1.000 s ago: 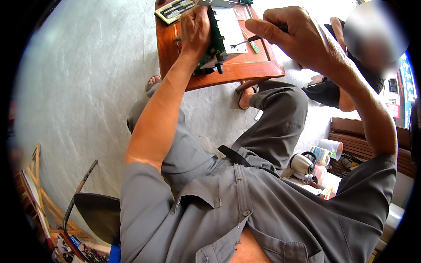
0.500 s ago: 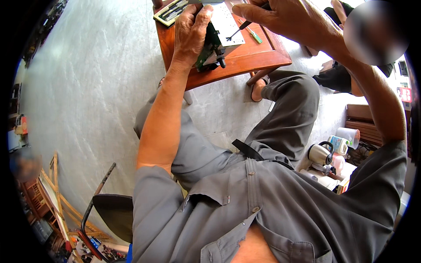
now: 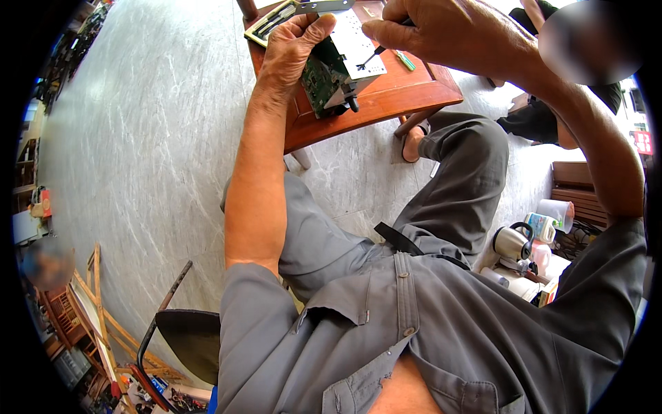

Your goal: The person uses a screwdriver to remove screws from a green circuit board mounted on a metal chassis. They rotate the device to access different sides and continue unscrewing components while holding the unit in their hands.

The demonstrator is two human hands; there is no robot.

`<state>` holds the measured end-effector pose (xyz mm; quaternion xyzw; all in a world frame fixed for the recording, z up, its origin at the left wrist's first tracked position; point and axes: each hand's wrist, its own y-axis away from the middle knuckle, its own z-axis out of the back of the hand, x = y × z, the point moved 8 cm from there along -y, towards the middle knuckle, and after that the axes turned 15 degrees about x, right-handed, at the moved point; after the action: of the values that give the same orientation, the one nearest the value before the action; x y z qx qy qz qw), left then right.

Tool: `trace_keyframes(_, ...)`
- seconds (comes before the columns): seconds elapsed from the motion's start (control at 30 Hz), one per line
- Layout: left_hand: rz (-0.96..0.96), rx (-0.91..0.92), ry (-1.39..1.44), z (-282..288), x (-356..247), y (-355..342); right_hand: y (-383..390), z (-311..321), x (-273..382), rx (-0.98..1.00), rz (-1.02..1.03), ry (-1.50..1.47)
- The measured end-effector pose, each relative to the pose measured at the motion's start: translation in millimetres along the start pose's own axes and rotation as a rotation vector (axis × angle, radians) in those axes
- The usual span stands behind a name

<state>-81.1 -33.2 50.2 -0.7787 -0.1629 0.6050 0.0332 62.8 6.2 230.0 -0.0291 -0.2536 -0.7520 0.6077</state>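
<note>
My left hand (image 3: 293, 52) is closed on the upper left edge of a metal-cased electronic device (image 3: 355, 45), thumb on top. The case has a pale, perforated metal plate on its upper face, a green circuit board (image 3: 317, 86) on its left side and a black knob (image 3: 353, 103) at the near end. Above the plate, my right hand (image 3: 441, 31) grips a screwdriver (image 3: 374, 55) with a dark shaft; its handle is mostly hidden in my fingers. The tip meets the plate near its near edge. Beside the device lies a green-handled screwdriver (image 3: 405, 62).
The device rests on a reddish-brown wooden stool or small table (image 3: 420, 91). At its far left sits an open case of small tools (image 3: 271, 26). Another person (image 3: 531, 124) is close by at the right. A kettle (image 3: 512, 241) and bottles stand low on the right; a chair (image 3: 186, 338) is at lower left.
The whole view has shifted slightly. My left hand's grip has moved a little left along the device, and more of the green circuit board shows. The screwdriver tip stays at the plate's near part.
</note>
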Motion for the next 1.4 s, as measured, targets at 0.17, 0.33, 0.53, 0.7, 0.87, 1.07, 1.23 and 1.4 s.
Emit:
trace_keyframes(0.17,0.024,0.015,-0.054,-2.6,-1.4,-4.9,-6.6,-3.8,7.5,0.038,0.012,0.285)
trace_keyframes(0.33,0.065,0.001,-0.102,5.5,-3.6,1.9,15.0,-0.7,41.9,0.063,0.28,0.44)
trace_keyframes(0.53,0.029,0.05,-0.103,-3.3,-0.6,-9.1,10.5,7.4,20.0,0.204,0.053,0.293)
trace_keyframes(0.7,0.05,-0.026,-0.245,30.6,-13.1,19.5,-15.2,-7.3,23.6,0.022,0.362,0.265)
trace_keyframes(0.87,-0.03,0.134,-0.062,4.4,6.6,-12.5,4.9,-11.7,26.5,0.187,0.111,0.476)
trace_keyframes(1.07,-0.045,0.109,-0.033,9.3,-2.8,-1.4,18.2,-11.2,40.7,-0.132,0.75,0.592)
trace_keyframes(1.23,0.016,0.087,-0.076,16.9,1.8,0.6,3.5,-8.2,34.1,0.07,0.396,0.374)
trace_keyframes(1.4,-0.057,0.119,0.013,13.3,2.0,-2.8,9.6,1.3,27.9,-0.03,0.124,0.044)
